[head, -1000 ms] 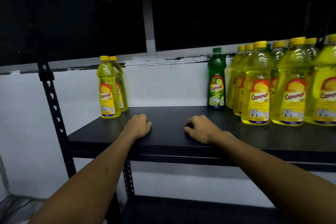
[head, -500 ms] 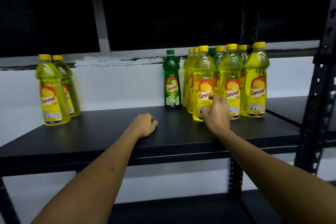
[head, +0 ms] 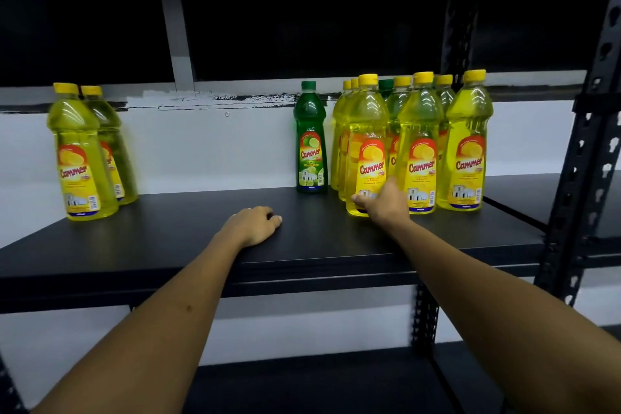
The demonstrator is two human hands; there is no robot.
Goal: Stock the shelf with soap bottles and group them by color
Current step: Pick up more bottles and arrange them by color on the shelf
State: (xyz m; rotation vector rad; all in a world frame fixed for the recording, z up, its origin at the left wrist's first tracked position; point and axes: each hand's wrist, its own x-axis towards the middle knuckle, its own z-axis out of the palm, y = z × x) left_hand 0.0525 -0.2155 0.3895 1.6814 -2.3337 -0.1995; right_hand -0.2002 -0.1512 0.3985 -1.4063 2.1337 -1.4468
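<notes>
A black shelf (head: 168,239) runs across the view, and both bare arms reach onto it; the left hand (head: 252,225) rests near the front edge at about 6 o'clock of the lone green bottle (head: 310,141), its fingers curled under loosely with nothing in its grip; the right hand (head: 383,203) is at the foot of the front yellow bottle (head: 368,144), thumb laid against the lower label and the other fingers going round the far side, where they are hidden, so the grip seems to close on it though how firmly cannot be told; that bottle stands upright at the front left of a cluster of yellow bottles (head: 467,144) at 3 o'clock of the green one; the rows behind overlap, so their count is hard to make out, and a second green cap (head: 385,86) shows among them with its body almost wholly covered; at the far 9 o'clock end two yellow bottles (head: 80,158) stand one behind the other, the rear one half hidden; a dark upright post (head: 584,151) crosses the right side; the space above the bottles is too dark to read; a lower shelf (head: 302,386) is cut off by the bottom edge.
</notes>
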